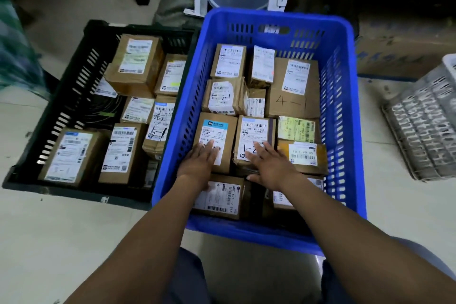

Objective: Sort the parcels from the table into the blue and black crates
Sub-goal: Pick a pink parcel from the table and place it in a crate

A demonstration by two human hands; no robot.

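Blue crate (pixel 278 15): left hand (pixel 201 160) and right hand (pixel 270 165), fingers spread flat, press two neighbouring parcels (pixel 217 128) inside, likely levelling them.

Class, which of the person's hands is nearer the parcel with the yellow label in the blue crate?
Right. The right hand lies on the white-label parcel beside the yellow-label parcel; the left hand rests on the blue-label parcel, farther left.

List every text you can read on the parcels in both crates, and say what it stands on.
"4—1": handwritten on the large brown cardboard parcel in the blue plastic crate.
"2-1": label of the crumpled brown parcel.
"502 602 17 815": label of the nearest brown parcel.
Other label print: too small or blurred.
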